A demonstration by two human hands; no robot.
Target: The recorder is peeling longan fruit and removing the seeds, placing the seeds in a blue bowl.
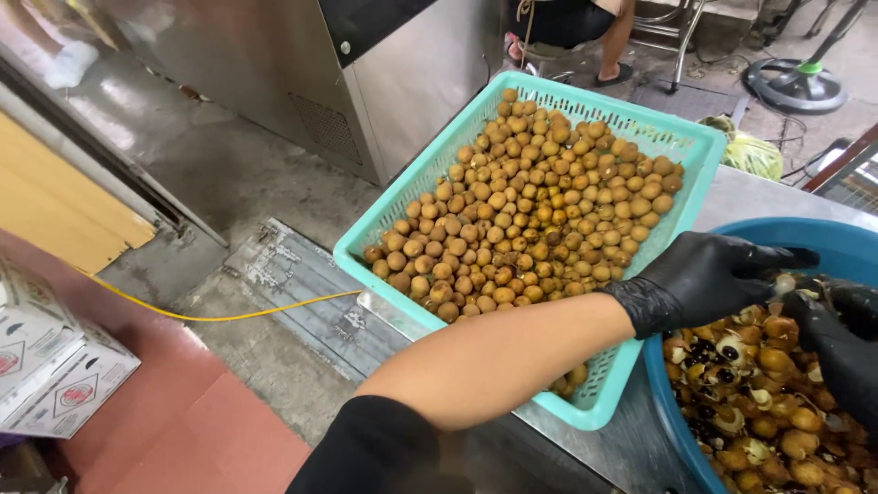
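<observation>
Both my hands wear black gloves and meet over a blue basin (pixel 786 236) at the right. My left hand (pixel 704 274) reaches across from the left, its fingers pinched on a small pale fruit (pixel 783 284). My right hand (pixel 837 343) comes in from the right edge and touches the same fruit. The basin holds brown shells, dark seeds and whitish bits (pixel 764 402). To the left, a teal plastic basket (pixel 402 197) is filled with several round brown fruits (pixel 530 206).
Basket and basin rest on a steel table (pixel 631 439). A steel cabinet (pixel 302 73) stands behind. A yellow cable (pixel 219 316) crosses the concrete floor. Cardboard boxes (pixel 50 366) sit at the left. A fan base (pixel 794 84) and a seated person's leg (pixel 615 41) are at the back.
</observation>
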